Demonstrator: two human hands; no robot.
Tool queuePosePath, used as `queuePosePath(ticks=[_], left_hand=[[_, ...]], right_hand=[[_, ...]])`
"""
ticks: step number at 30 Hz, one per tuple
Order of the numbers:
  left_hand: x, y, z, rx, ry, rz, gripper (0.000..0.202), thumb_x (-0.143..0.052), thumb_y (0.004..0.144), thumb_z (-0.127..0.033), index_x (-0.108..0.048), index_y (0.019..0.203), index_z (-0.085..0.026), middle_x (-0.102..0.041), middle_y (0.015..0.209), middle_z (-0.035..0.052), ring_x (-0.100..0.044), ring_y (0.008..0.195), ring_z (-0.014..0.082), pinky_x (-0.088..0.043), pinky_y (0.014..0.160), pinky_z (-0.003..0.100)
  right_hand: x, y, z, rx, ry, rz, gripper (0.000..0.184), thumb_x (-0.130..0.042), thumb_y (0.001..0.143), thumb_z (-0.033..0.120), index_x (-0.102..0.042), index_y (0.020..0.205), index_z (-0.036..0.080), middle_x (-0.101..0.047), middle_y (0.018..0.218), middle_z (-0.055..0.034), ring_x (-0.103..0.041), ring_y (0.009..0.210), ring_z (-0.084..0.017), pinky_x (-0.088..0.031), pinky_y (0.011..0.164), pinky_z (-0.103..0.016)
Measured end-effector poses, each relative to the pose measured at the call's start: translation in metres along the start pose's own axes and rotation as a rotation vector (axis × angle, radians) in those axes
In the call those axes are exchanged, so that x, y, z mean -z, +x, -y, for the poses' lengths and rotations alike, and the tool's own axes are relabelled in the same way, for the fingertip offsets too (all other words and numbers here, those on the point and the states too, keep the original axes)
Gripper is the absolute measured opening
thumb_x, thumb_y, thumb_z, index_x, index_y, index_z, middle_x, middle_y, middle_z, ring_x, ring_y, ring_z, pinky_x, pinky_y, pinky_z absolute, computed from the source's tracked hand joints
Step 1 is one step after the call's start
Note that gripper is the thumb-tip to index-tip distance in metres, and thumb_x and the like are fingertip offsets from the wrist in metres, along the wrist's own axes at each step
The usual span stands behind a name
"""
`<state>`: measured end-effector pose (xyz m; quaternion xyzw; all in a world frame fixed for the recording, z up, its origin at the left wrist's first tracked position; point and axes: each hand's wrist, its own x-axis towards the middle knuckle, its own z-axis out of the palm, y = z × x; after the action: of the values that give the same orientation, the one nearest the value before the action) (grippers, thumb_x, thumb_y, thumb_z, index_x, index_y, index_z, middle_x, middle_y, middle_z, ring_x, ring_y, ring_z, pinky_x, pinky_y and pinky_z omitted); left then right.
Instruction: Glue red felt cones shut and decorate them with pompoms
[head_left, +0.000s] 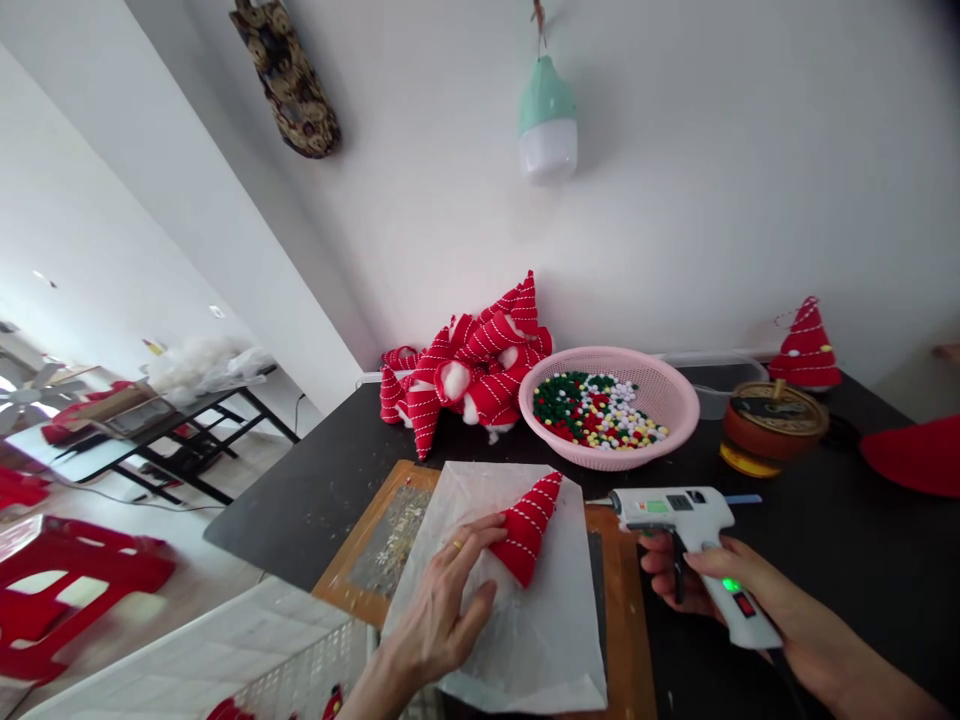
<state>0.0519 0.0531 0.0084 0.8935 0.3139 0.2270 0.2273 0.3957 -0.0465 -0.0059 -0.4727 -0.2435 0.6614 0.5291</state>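
Note:
My left hand (442, 600) pinches a red cone with white stitched stripes (529, 525) against a sheet of white paper (525, 620) that lies on a wooden board (352, 560). My right hand (720, 585) grips a white hot glue gun (686, 525) by its handle, nozzle pointing left toward the cone, a finger on the trigger and a green light glowing on the handle. The nozzle tip is a short way from the cone.
A pink basket (679, 400) of small coloured pompoms stands behind the paper. A pile of red striped cones (465, 375) lies at the wall. A round brown tin (772, 425) and a finished cone (806, 345) stand right. A red stool (67, 585) is left.

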Motion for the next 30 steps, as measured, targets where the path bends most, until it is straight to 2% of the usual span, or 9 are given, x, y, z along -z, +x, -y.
queuePosePath(ticks=[3, 6, 12, 15, 17, 20, 23, 25, 30], left_hand=[[-0.004, 0.0, -0.001, 0.126, -0.088, -0.076, 0.028, -0.055, 0.094, -0.02, -0.059, 0.121, -0.025, -0.059, 0.142, 0.0123, -0.059, 0.129, 0.0298, -0.05, 0.105, 0.045], [-0.012, 0.006, 0.0, 0.25, -0.138, -0.141, 0.011, -0.055, 0.092, -0.02, -0.059, 0.102, -0.024, -0.063, 0.135, 0.011, -0.064, 0.118, 0.0268, -0.051, 0.1, 0.042], [-0.013, 0.018, -0.001, 0.329, -0.209, -0.145, 0.016, -0.056, 0.077, -0.008, -0.051, 0.083, -0.022, -0.065, 0.126, 0.0084, -0.065, 0.108, 0.025, -0.051, 0.093, 0.04], [-0.012, 0.02, -0.002, 0.329, -0.231, -0.148, 0.016, -0.055, 0.075, -0.006, -0.05, 0.075, -0.021, -0.067, 0.118, 0.0082, -0.065, 0.106, 0.0252, -0.05, 0.091, 0.038], [-0.014, 0.021, -0.002, 0.333, -0.268, -0.162, 0.012, -0.058, 0.08, -0.009, -0.055, 0.08, -0.021, -0.068, 0.119, 0.009, -0.065, 0.109, 0.0257, -0.051, 0.092, 0.038], [-0.021, 0.021, 0.0, 0.323, -0.318, -0.248, 0.012, -0.062, 0.089, -0.022, -0.061, 0.101, -0.023, -0.062, 0.133, 0.0102, -0.062, 0.121, 0.0259, -0.052, 0.099, 0.04], [-0.026, 0.019, 0.003, 0.27, -0.248, -0.318, 0.009, -0.059, 0.095, -0.03, -0.062, 0.101, -0.024, -0.057, 0.138, 0.0092, -0.059, 0.125, 0.025, -0.05, 0.102, 0.041], [-0.028, 0.015, 0.004, 0.216, -0.183, -0.286, 0.011, -0.057, 0.097, -0.031, -0.065, 0.099, -0.024, -0.059, 0.136, 0.0097, -0.061, 0.121, 0.025, -0.05, 0.103, 0.042], [-0.026, 0.006, 0.009, 0.122, -0.132, -0.23, 0.019, -0.058, 0.096, -0.027, -0.065, 0.113, -0.025, -0.06, 0.136, 0.0118, -0.061, 0.123, 0.0274, -0.049, 0.104, 0.044]], right_hand=[[0.003, 0.005, -0.004, -0.052, 0.028, 0.002, 0.025, -0.076, 0.078, 0.033, -0.081, 0.093, 0.014, -0.08, 0.101, -0.0185, -0.076, 0.095, -0.034, -0.059, 0.091, -0.046], [0.004, 0.008, -0.008, -0.059, 0.047, -0.01, 0.022, -0.076, 0.079, 0.032, -0.079, 0.09, 0.014, -0.08, 0.097, -0.0174, -0.076, 0.095, -0.034, -0.059, 0.09, -0.047], [0.001, 0.009, -0.011, -0.013, 0.054, -0.022, 0.023, -0.078, 0.079, 0.035, -0.075, 0.093, 0.016, -0.076, 0.081, -0.0089, -0.075, 0.083, -0.027, -0.061, 0.078, -0.039], [-0.004, 0.006, -0.008, -0.002, 0.031, -0.013, 0.028, -0.081, 0.075, 0.038, -0.074, 0.091, 0.016, -0.074, 0.077, -0.0076, -0.074, 0.077, -0.026, -0.06, 0.072, -0.038], [-0.008, 0.002, -0.005, -0.003, 0.007, -0.002, 0.031, -0.082, 0.073, 0.04, -0.075, 0.091, 0.016, -0.074, 0.077, -0.008, -0.073, 0.077, -0.026, -0.06, 0.072, -0.038], [-0.014, -0.002, -0.003, 0.035, -0.034, 0.016, 0.032, -0.082, 0.076, 0.043, -0.076, 0.092, 0.015, -0.075, 0.079, -0.0091, -0.071, 0.08, -0.027, -0.058, 0.074, -0.039], [-0.017, -0.003, -0.006, 0.094, -0.056, 0.041, 0.032, -0.081, 0.078, 0.044, -0.077, 0.09, 0.014, -0.075, 0.079, -0.009, -0.07, 0.079, -0.027, -0.056, 0.073, -0.039], [-0.019, -0.003, -0.008, 0.115, -0.075, 0.056, 0.032, -0.079, 0.08, 0.044, -0.077, 0.091, 0.014, -0.075, 0.082, -0.0094, -0.07, 0.081, -0.027, -0.055, 0.076, -0.041], [-0.031, -0.003, -0.002, 0.123, -0.195, 0.102, 0.034, -0.075, 0.084, 0.047, -0.076, 0.094, 0.015, -0.076, 0.087, -0.0099, -0.07, 0.085, -0.028, -0.053, 0.081, -0.041]])
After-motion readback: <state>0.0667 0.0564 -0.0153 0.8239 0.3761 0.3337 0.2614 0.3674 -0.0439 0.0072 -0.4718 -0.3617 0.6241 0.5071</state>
